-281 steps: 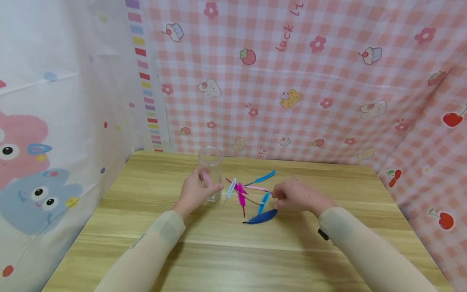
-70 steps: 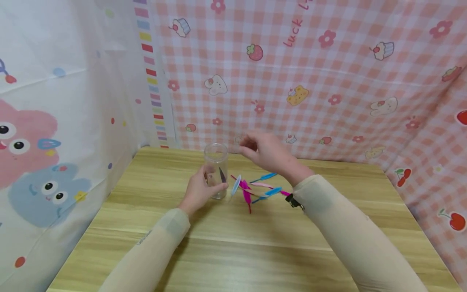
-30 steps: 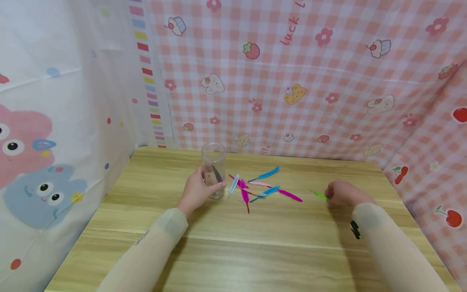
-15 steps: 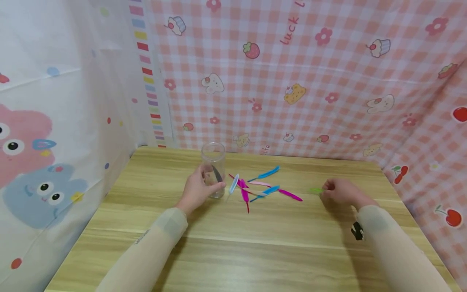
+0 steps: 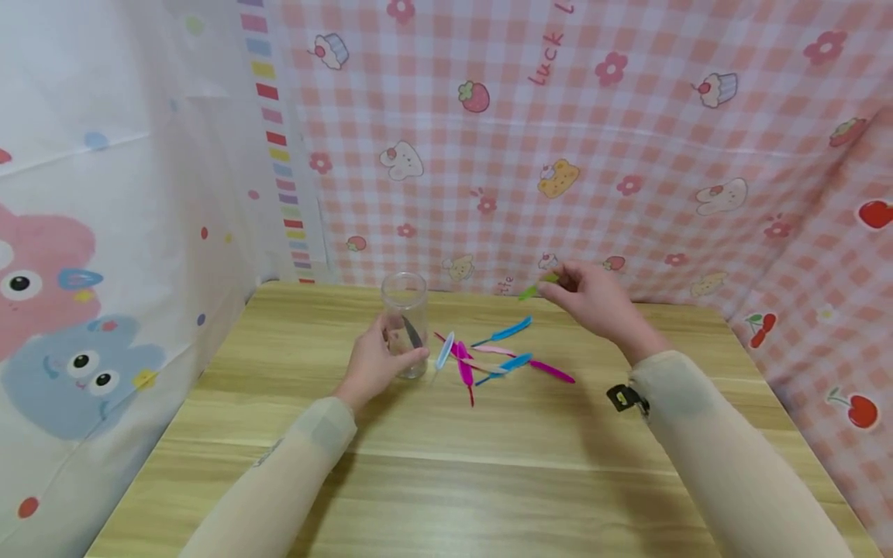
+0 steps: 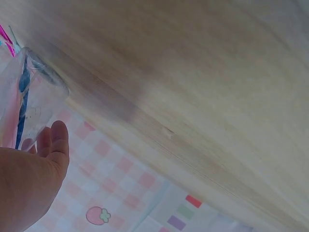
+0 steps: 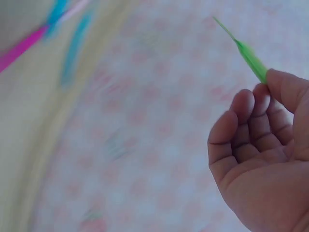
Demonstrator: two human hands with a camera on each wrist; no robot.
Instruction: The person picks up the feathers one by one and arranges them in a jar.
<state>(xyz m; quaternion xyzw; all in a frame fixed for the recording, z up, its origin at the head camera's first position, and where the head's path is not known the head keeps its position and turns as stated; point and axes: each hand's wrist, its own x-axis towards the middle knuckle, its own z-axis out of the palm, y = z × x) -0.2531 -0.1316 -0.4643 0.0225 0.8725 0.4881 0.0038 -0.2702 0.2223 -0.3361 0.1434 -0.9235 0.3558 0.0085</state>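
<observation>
My left hand [image 5: 377, 360] grips a clear jar [image 5: 405, 293] that stands upright at the back left of the table. Inside the jar leans a dark feather [image 5: 412, 332]; the left wrist view also shows a pink streak [image 6: 9, 118] there, too blurred to name. Raised above the table's back edge, my right hand [image 5: 593, 298] pinches a green feather [image 5: 532, 291] between thumb and fingertip, its thin quill pointing away from the hand in the right wrist view. Between the hands lie a white feather [image 5: 445, 350], a magenta feather [image 5: 463, 363] and two blue feathers, one farther back [image 5: 512, 328].
Another magenta feather [image 5: 553, 371] lies at the right of the loose group, and a pale pink feather [image 5: 493, 349] crosses its middle. The wooden table [image 5: 432, 480] meets a pink checked cloth [image 5: 446, 139] behind and a white printed cloth [image 5: 167, 256] at left.
My right hand has lifted the green feather from the table's right side and carried it up and left. The dark blue feather, earlier on the table, is gone from there; a dark one stands in the jar.
</observation>
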